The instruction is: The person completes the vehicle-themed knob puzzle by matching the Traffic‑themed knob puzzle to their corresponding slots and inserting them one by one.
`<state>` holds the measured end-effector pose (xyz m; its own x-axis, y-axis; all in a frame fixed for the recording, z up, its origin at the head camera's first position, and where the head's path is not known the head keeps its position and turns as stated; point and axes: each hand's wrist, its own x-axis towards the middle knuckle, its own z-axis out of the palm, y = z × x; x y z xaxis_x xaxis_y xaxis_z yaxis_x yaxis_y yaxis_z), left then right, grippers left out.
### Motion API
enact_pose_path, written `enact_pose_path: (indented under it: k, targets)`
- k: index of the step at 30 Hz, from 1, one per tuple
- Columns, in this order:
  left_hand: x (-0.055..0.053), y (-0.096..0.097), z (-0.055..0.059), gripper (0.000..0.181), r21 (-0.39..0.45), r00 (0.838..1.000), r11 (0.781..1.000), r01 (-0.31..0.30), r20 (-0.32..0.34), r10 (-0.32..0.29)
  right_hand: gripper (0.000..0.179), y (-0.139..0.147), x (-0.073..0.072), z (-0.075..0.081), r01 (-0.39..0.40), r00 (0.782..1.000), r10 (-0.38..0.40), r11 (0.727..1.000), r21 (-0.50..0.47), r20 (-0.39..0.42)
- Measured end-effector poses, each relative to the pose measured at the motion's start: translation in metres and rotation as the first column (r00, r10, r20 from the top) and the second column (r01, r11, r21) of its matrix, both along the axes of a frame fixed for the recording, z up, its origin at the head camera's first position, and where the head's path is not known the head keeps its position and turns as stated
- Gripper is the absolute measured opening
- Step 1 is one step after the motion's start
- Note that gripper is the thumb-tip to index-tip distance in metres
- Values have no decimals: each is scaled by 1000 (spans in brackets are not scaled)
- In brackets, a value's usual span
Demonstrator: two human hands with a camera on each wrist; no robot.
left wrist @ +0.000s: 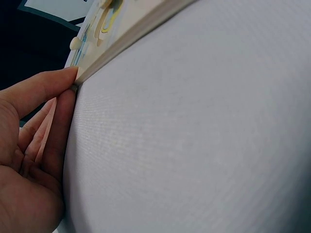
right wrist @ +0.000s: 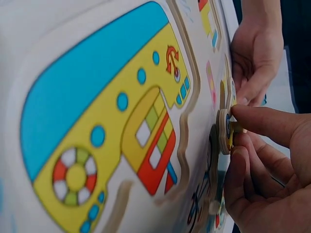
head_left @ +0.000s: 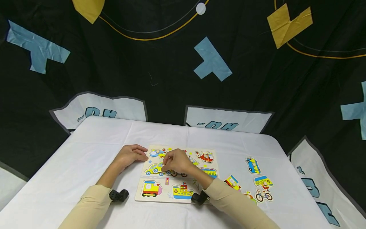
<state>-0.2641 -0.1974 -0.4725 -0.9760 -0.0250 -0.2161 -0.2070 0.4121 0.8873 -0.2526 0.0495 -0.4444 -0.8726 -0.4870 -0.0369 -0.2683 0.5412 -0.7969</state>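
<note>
A wooden puzzle board [head_left: 140, 196] with vehicle pictures lies flat on the white table. At its left edge my left hand [head_left: 129, 156] grips the board, thumb on top and index finger against the side, as the left wrist view shows. My right hand [head_left: 178, 162] pinches a yellow car puzzle piece [right wrist: 224, 132] by its knob between thumb and fingers. That piece is tilted on edge, close over the car picture in the middle row. The ship [right wrist: 112, 111], train [head_left: 151, 189] and helicopter [head_left: 206, 156] show on the board.
Loose puzzle pieces lie right of the board: a blue truck [head_left: 253, 165], a bus [head_left: 263, 181], a bicycle [head_left: 264, 195] and a train piece [head_left: 233, 182]. Another piece [head_left: 250, 196] is partly covered by the right sleeve [head_left: 234, 200]. A black curtain [head_left: 171, 70] hangs behind the table.
</note>
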Motion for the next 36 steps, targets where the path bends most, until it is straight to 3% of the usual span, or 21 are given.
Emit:
enact_pose_path:
  k: [19, 36]
  targets:
    - [1, -1, -1, 43, -35, 1000, 999, 17, -10, -17, 14, -20, 3, -2, -15, 1000, 15, 1000, 2, -11]
    - [1, -1, 1, 43, -37, 1000, 999, 24, -20, -24, 15, -31, 6, -1, 0, 999, -1, 1000, 12, 34]
